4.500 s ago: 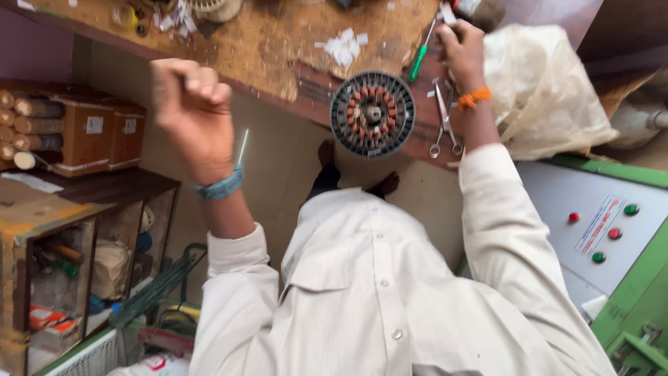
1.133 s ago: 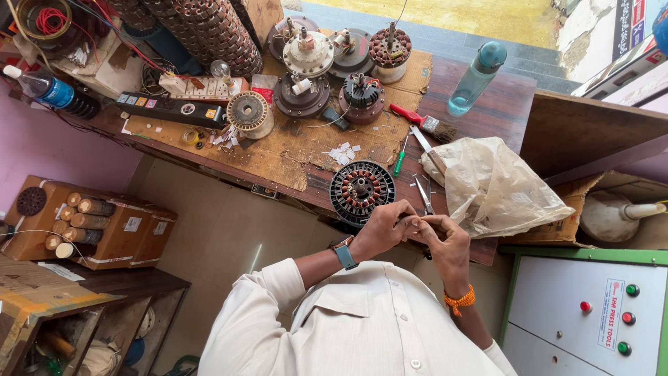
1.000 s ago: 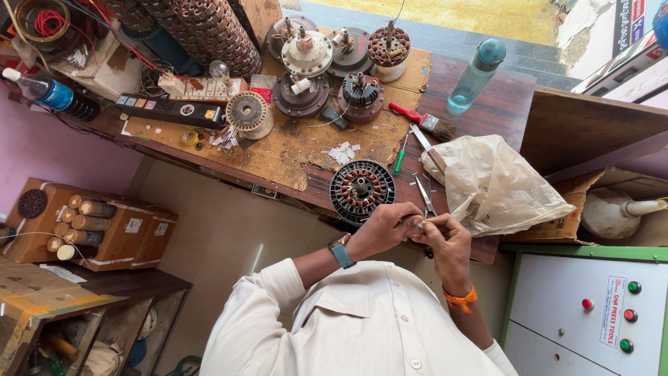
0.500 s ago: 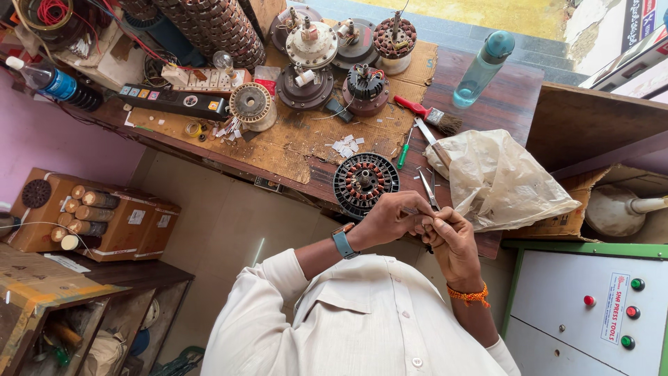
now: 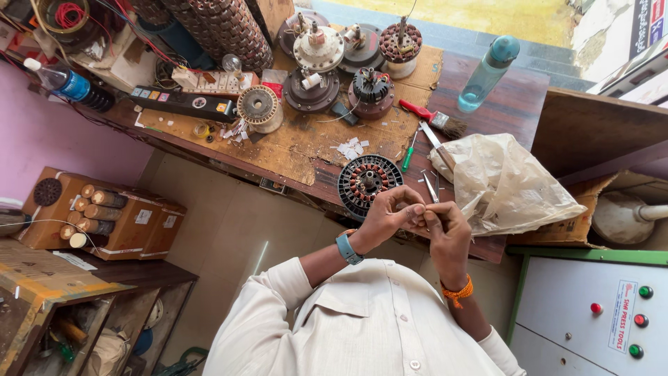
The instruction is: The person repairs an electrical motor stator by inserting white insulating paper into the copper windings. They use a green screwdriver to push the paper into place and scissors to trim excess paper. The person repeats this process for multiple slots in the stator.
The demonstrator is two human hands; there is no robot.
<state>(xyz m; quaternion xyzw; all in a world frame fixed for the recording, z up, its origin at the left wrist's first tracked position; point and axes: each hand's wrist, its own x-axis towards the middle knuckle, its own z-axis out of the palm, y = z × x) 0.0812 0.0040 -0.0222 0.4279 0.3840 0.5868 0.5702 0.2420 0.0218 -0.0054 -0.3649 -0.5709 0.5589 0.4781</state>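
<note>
1. Left hand (image 5: 393, 212): raised in front of the chest at the near edge of the workbench (image 5: 334, 150), fingers bent and pinched toward the other hand. Compared with half a second ago, both hands sit slightly nearer the body and closer together.
2. Right hand (image 5: 445, 226): fingertips pressed against those of the left, curled inward. Something very small appears to be nipped between the two hands; it is too small to identify.
3. Stator (image 5: 369, 182): round, dark metal disc with radial slots and coppery windings, flat on the bench edge, just beyond the left knuckles, not touched. Position matches the earlier frames.
4. Wristband (image 5: 346, 247): blue, smooth, on the left wrist. Thread bracelet (image 5: 456, 292): orange, knotted, on the right wrist.
5. Plastic bag (image 5: 508, 184): translucent, crumpled, beige, lying right of the hands; unchanged.
6. Screwdriver (image 5: 408, 154): green handle, slim, beside the stator.
7. Brush (image 5: 433, 118): red handle, worn bristles.
8. Water bottle (image 5: 487, 73): pale blue, clear plastic, upright at the far edge.
9. Wire spool (image 5: 259, 108): round, copper-coloured winding, cream flanges.
10. Power strip (image 5: 184, 104): long, black, with coloured switches.
11. Control cabinet (image 5: 591, 320): grey metal panel, red and green round buttons.
</note>
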